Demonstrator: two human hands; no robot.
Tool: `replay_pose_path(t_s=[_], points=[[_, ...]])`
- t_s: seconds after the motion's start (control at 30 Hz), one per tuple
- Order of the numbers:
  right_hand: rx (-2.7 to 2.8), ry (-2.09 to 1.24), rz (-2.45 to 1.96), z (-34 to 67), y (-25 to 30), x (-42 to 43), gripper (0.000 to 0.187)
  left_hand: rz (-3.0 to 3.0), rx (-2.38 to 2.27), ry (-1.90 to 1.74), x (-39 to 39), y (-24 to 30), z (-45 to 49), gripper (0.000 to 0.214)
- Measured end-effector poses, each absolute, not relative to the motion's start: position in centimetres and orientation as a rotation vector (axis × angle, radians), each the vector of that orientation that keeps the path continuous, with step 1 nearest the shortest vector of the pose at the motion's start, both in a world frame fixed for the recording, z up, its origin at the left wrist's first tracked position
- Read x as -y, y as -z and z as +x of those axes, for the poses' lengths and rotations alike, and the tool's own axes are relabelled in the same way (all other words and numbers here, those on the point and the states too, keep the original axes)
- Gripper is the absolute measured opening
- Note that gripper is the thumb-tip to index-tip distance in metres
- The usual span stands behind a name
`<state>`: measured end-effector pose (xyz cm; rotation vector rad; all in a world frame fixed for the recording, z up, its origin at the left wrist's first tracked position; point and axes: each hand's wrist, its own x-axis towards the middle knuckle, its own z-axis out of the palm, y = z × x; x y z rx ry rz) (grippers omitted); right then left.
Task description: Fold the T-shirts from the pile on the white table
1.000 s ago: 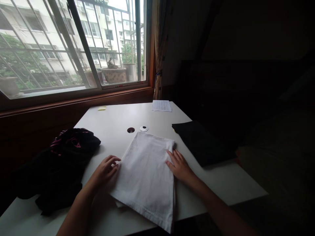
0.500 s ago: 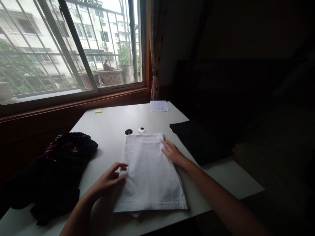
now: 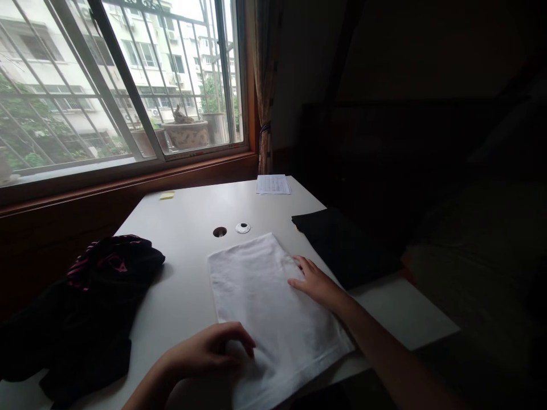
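A folded white cloth (image 3: 265, 296) lies flat on the white table (image 3: 188, 228), turned so its long side runs toward the near right. My left hand (image 3: 209, 350) rests on the cloth's near left corner with the fingers curled down onto the fabric. My right hand (image 3: 314, 280) lies flat on the cloth's right edge, fingers stretched out and pressed on it.
A crumpled black garment with pink print (image 3: 98, 285) lies at the left. A folded black cloth (image 3: 342, 242) sits at the right edge. A cable hole (image 3: 219, 232), a white cap (image 3: 243, 228), a paper sheet (image 3: 273, 184) and a yellow note (image 3: 166, 195) lie farther back, below the window.
The white cloth has been turned anticlockwise on the table. My left hand slid toward me along its left edge to the near corner; my right hand stayed on the right edge.
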<state>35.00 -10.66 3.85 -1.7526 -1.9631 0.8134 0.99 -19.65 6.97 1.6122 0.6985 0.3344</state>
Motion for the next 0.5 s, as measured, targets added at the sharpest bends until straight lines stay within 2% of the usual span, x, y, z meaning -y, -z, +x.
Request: replay_pose_path(t_s=[0.13,0.2,0.27,0.43,0.5], points=[[1.924,-0.929,-1.835,36.2,-4.3,12.1,0.071,1.553,-0.636,-0.148,20.1,-8.2,0.7,0.044],[1.906,-0.957,-1.854,36.7,-4.5,12.8,0.066,1.447,-0.646,-0.046,19.7,-8.7,-0.5,0.054],[1.895,-0.961,-1.871,37.1,-4.6,13.5,0.06,1.431,-0.758,-0.054,18.6,-9.1,-1.9,0.054],[2.007,-0.914,-1.791,38.4,-4.4,15.4,0.025,1.821,-1.385,-0.53,12.2,-7.6,-4.8,0.048],[2.03,-0.912,-1.751,38.9,-4.2,16.0,0.024,1.925,-1.554,-0.736,9.2,-6.3,-5.3,0.052]])
